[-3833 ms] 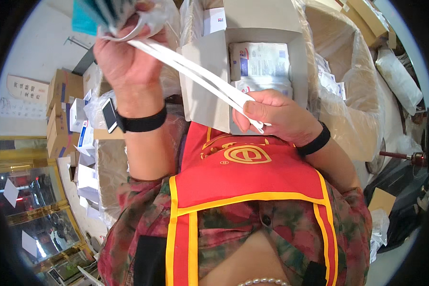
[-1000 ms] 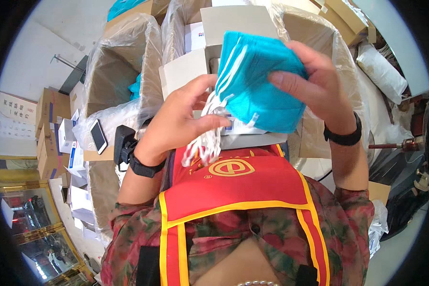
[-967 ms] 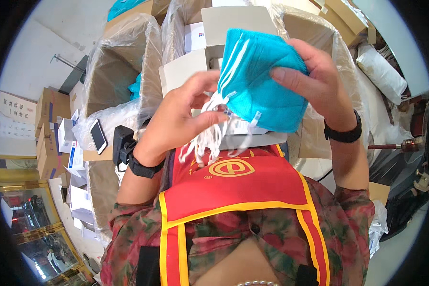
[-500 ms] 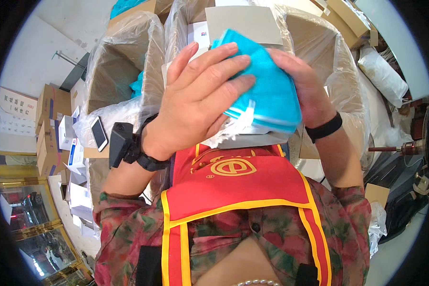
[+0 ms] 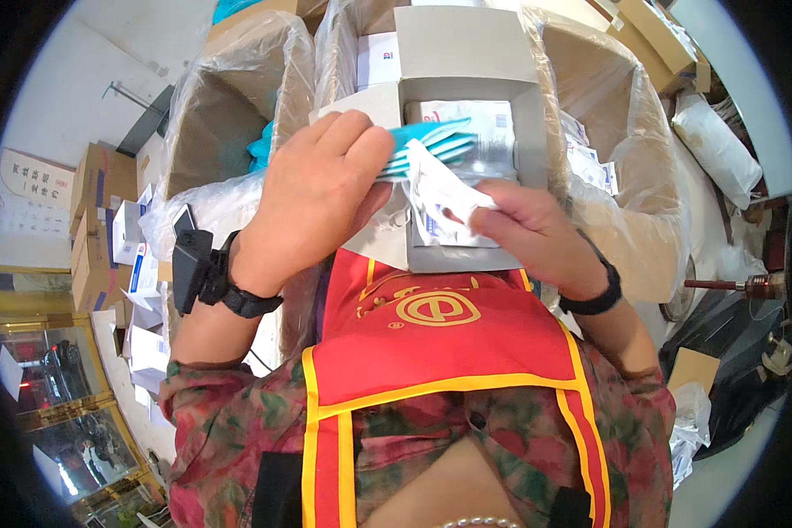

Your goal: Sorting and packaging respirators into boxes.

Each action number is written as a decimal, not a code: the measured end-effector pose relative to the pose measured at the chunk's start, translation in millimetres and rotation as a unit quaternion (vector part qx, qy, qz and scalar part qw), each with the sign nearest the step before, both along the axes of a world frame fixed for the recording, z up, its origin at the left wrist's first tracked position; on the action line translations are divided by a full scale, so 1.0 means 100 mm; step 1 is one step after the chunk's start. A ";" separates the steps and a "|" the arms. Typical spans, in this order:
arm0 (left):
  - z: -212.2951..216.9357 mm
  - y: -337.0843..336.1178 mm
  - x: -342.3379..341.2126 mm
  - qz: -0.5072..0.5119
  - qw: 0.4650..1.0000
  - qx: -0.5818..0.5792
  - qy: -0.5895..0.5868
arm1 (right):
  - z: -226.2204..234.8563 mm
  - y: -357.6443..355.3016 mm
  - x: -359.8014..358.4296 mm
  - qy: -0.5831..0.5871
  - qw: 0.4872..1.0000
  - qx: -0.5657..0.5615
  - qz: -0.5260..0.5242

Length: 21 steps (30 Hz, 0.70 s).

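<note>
My left hand [image 5: 317, 189] is closed around one end of a stack of folded blue face masks [image 5: 431, 145], whose pale edges fan out to the right. A white, soft, band-like piece [image 5: 440, 185] hangs beside the stack. My right hand [image 5: 532, 233] pinches its lower end; whether it joins the masks I cannot tell. Both hands are over an open grey-white carton [image 5: 475, 260] in front of my red apron. White printed packets [image 5: 493, 128] lie inside the carton, partly hidden by the masks and my hands.
Plastic-lined brown boxes stand on both sides: the left one [image 5: 207, 132] holds blue pieces, the right one [image 5: 590, 79] white packets [image 5: 590, 163]. A phone [image 5: 183, 220] lies on the plastic at left. Brown cartons [image 5: 97, 264] are stacked farther left.
The mask stack has dropped toward the carton and turned edge-on. My left hand has closed on its left end. My right hand has left the stack's right side and moved down to the white piece.
</note>
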State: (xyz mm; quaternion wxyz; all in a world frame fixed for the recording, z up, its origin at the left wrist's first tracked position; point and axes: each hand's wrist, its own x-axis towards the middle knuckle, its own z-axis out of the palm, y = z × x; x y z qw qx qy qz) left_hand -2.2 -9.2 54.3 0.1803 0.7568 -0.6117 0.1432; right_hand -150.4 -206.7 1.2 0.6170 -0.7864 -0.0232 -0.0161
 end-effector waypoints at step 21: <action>0.31 0.41 -0.52 -0.256 0.948 0.163 0.092 | 0.80 0.08 -0.39 -0.088 0.895 0.123 0.420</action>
